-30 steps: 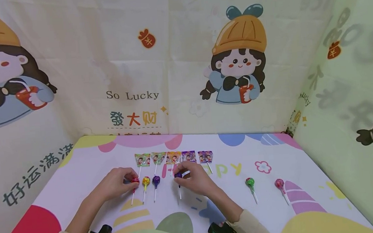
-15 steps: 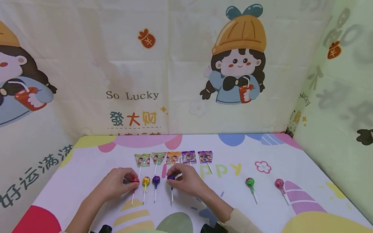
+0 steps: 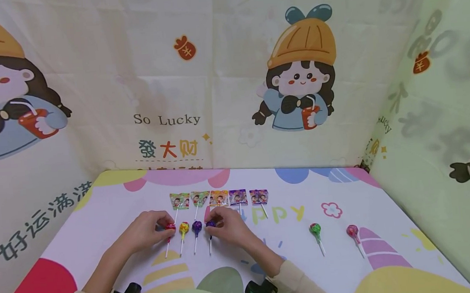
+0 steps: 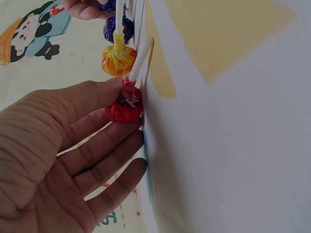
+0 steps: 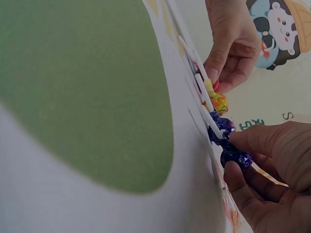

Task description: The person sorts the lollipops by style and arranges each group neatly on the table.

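Note:
My left hand [image 3: 152,227] pinches the head of a red lollipop [image 4: 124,107] at the left end of the front row, its white stick pointing toward me. Between thumb and fingers, my right hand [image 3: 229,226] holds a dark purple lollipop [image 5: 236,156] at the row's right end. A yellow lollipop [image 3: 184,229] and another purple lollipop [image 3: 197,228] lie between the two hands. In the right wrist view, the two purple heads sit close beside each other. The left hand's other fingers are spread by the tabletop in the left wrist view.
Behind the front row lie several flat wrapped lollipops, among them a green packet [image 3: 180,201], an orange packet [image 3: 219,197] and a purple packet [image 3: 258,196]. Farther right are a green lollipop [image 3: 316,232] and a pink lollipop [image 3: 353,233]. A printed cloth wall [image 3: 231,96] borders the table.
My right hand has moved left with the purple lollipop, bringing it up near the other purple one. My left hand stays on the red lollipop.

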`<state>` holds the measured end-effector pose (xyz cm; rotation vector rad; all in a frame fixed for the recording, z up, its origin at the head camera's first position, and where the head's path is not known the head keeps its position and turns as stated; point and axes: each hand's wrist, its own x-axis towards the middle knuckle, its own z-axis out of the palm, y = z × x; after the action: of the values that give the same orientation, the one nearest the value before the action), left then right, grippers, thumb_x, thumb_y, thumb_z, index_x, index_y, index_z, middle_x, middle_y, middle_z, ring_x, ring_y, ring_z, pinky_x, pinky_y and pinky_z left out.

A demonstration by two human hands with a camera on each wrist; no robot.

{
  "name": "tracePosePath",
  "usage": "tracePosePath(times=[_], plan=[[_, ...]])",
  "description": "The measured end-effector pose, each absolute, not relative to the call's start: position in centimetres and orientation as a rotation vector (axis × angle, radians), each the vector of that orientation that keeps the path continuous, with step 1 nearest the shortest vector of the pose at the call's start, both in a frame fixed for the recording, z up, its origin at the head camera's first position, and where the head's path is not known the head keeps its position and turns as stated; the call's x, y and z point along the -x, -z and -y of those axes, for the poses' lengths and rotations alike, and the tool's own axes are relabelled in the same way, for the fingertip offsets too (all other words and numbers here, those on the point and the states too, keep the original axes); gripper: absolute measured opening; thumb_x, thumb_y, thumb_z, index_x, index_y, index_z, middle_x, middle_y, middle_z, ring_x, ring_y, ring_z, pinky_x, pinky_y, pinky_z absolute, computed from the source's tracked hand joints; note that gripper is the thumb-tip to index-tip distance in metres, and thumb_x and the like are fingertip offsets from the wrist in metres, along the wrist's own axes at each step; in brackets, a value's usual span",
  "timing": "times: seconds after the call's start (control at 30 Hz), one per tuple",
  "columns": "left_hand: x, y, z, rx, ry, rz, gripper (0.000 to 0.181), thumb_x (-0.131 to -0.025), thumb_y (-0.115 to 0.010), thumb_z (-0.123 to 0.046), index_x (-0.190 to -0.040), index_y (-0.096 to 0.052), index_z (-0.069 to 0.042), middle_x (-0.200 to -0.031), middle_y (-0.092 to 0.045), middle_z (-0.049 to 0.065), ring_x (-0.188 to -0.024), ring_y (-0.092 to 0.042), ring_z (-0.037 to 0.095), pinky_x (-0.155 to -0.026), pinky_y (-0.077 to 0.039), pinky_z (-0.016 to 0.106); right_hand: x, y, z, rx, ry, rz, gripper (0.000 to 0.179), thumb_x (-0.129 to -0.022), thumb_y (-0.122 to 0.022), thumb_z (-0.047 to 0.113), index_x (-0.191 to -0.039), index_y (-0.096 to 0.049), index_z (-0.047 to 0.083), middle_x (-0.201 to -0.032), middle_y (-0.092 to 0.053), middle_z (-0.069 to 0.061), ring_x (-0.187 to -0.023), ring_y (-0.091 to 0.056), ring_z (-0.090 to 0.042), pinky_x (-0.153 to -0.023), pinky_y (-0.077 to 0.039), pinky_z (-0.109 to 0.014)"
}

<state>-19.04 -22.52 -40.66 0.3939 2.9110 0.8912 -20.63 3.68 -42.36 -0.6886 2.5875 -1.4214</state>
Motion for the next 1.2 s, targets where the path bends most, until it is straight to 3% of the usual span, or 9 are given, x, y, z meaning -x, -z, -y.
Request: tracePosePath(times=[0.63,0.87,1.2], plan=[[19.1,40.6,22.7,-0.398,-0.892,-2.905,0.018,-0.084,-0.085,-0.022,-0.096,-0.073,-0.015,-0.088,-0.07,-0.005,-0.083,-0.06,0.015,-0.083,-0.057,0.043,20.6,42.7,-3.0,0.671,1.393,-2.626,0.015,-0.089,-0.079,0.01,-0.1,-0.069,0.009,-0.096,-0.065,0.0,-0.084,-0.057,-0.013,-0.073,-0.051,-0.02],[19.2,40.8,22.7,-0.425,-0.882,-2.918,0.017,-0.084,-0.084,-0.02,-0.094,-0.073,-0.015,-0.086,-0.069,-0.006,-0.083,-0.06,0.014,-0.081,-0.056,0.042,20.3,42.5,-3.3,0.634,1.404,-2.618,0.018,-0.089,-0.08,0.014,-0.103,-0.07,0.009,-0.099,-0.067,0.001,-0.086,-0.061,-0.01,-0.075,-0.053,-0.021],[19.2,40.8,22.7,-0.432,-0.893,-2.91,0.014,-0.084,-0.084,-0.017,-0.092,-0.072,-0.016,-0.083,-0.068,-0.007,-0.08,-0.06,0.013,-0.078,-0.053,0.038,19.8,41.9,-4.2,0.689,1.422,-2.651,0.02,-0.088,-0.08,0.014,-0.104,-0.071,0.006,-0.104,-0.068,-0.006,-0.099,-0.067,-0.023,-0.08,-0.056,-0.024]])
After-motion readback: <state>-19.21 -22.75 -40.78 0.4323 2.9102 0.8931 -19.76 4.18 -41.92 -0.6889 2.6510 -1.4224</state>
